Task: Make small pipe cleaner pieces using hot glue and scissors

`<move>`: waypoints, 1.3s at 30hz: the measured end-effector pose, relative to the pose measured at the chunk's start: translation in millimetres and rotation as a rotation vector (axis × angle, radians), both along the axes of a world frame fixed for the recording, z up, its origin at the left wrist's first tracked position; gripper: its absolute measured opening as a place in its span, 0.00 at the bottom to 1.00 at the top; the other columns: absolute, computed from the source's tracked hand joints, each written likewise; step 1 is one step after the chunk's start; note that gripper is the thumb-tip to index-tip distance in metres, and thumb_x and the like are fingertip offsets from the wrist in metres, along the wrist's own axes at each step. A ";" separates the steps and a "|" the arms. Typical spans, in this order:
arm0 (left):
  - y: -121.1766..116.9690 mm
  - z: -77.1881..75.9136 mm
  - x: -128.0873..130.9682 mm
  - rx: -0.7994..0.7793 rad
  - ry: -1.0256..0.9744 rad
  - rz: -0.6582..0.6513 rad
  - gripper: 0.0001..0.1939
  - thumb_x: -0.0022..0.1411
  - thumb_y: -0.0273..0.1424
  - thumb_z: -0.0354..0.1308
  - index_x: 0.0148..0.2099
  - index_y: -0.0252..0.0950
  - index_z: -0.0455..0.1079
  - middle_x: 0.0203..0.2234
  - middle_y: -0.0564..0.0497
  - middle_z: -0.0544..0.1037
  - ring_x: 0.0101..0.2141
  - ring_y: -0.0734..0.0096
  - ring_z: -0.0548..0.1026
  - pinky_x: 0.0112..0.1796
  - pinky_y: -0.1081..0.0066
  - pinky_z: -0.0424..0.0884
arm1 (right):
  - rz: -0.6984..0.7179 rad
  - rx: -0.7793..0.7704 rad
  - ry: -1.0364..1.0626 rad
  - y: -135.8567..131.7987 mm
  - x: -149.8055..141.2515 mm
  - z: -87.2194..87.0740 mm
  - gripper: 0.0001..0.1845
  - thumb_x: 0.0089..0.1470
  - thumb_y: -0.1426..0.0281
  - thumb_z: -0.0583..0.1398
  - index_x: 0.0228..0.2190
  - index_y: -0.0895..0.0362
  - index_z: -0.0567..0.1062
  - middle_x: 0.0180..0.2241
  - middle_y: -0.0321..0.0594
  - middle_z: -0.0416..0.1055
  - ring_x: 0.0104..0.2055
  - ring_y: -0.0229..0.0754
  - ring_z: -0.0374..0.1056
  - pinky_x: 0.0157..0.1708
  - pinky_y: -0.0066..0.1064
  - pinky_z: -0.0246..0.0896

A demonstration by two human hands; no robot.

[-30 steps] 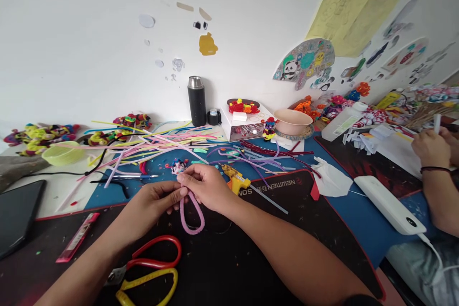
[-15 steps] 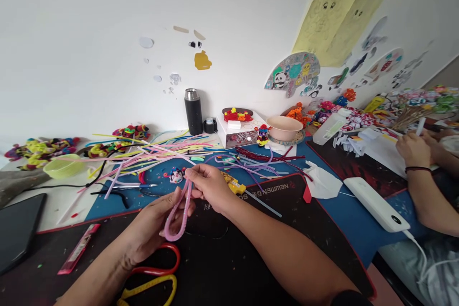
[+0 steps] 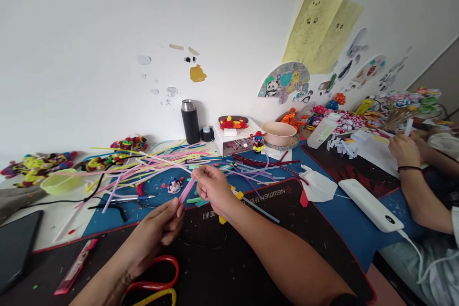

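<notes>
A folded pink pipe cleaner (image 3: 186,190) is stretched between my two hands above the black mat. My left hand (image 3: 163,222) grips its lower end, fingers closed, and the rest of that end is hidden in the palm. My right hand (image 3: 211,189) pinches the upper end between thumb and fingers. Just beyond lies a small doll head (image 3: 174,185) with a white face and blue trim. Behind my right wrist is a yellow glue gun (image 3: 234,193), partly covered. Scissors with red and yellow handles (image 3: 172,272) rest below my left hand.
Loose pipe cleaners (image 3: 158,165) spread across the table's back. A black thermos (image 3: 190,122) stands by a white box (image 3: 234,143) and a beige bowl (image 3: 279,133). A black tablet (image 3: 19,248) lies left. A white power bank (image 3: 371,205) lies right, near another person's hand (image 3: 405,150).
The pink loop, first hanging open below both hands, is now drawn into a narrow doubled strip between them. My left hand has shifted down to its lower end. The view has tilted up.
</notes>
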State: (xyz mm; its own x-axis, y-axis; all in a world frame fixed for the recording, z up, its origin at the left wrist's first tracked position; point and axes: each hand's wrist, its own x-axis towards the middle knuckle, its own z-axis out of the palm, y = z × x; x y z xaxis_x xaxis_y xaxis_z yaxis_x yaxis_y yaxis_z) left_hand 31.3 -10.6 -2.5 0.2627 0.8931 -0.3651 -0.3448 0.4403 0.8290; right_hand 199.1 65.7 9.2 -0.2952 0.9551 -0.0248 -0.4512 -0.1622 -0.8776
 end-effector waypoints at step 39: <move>8.5 19.4 -11.3 0.020 0.169 0.209 0.18 0.47 0.23 0.79 0.42 0.32 0.84 0.28 0.42 0.86 0.25 0.65 0.81 0.27 0.73 0.77 | -0.097 0.013 0.042 9.6 11.5 8.2 0.25 0.48 0.50 0.72 0.27 0.53 0.68 0.15 0.22 0.55 0.14 0.30 0.49 0.16 0.27 0.35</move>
